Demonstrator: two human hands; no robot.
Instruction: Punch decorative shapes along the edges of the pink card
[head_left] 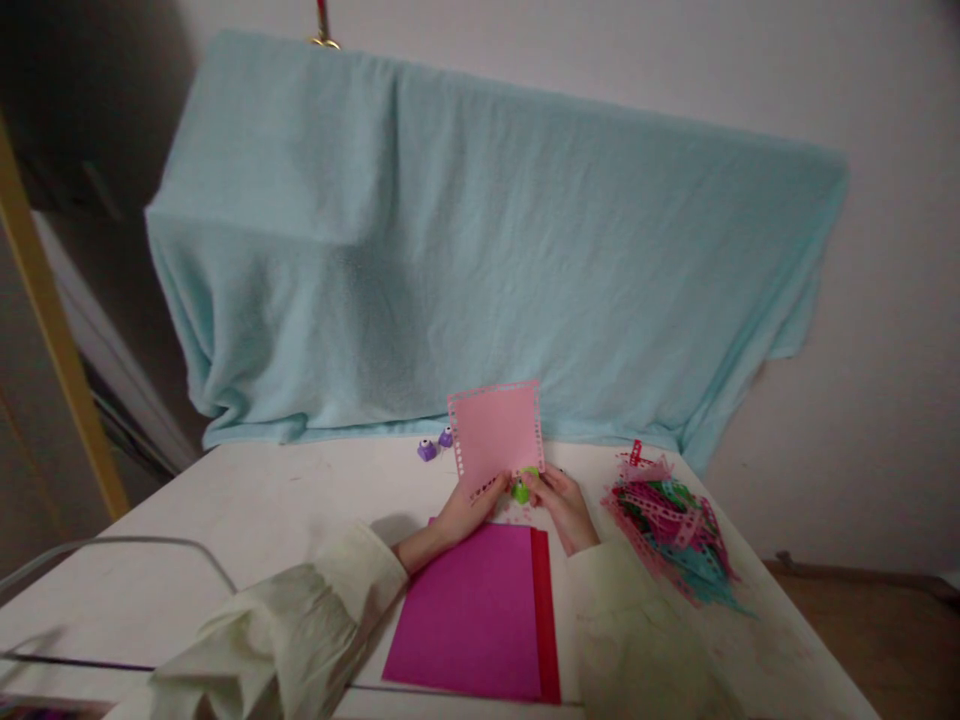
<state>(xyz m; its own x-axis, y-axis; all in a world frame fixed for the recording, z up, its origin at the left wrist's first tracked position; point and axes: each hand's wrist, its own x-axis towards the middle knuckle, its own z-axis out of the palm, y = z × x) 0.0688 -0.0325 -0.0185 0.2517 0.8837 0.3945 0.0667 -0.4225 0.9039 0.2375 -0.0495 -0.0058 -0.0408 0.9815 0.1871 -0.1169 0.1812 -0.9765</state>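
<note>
A pink sheet of paper (497, 430), with small holes punched along its borders, is held up above the table. My left hand (469, 510) is closed on its lower left edge. At the lower right edge of the sheet, my right hand (562, 503) grips a small green craft punch (520, 489) with an eye-like detail on it. The punch sits against the paper's bottom edge; my fingers partly cover it. Tiny pink bits lie on the table just below. Under my forearms rests a stack of magenta paper (472, 610) with red paper (546, 615) showing along its right side.
Two small purple craft punches (427, 450) with eyes stand behind the sheet's left side. On the right lies a tangled heap of punched paper strips (675, 525) in several colours. A light blue cloth (510, 250) hangs behind the white table (300, 490). A grey cable (150, 541) crosses the left side.
</note>
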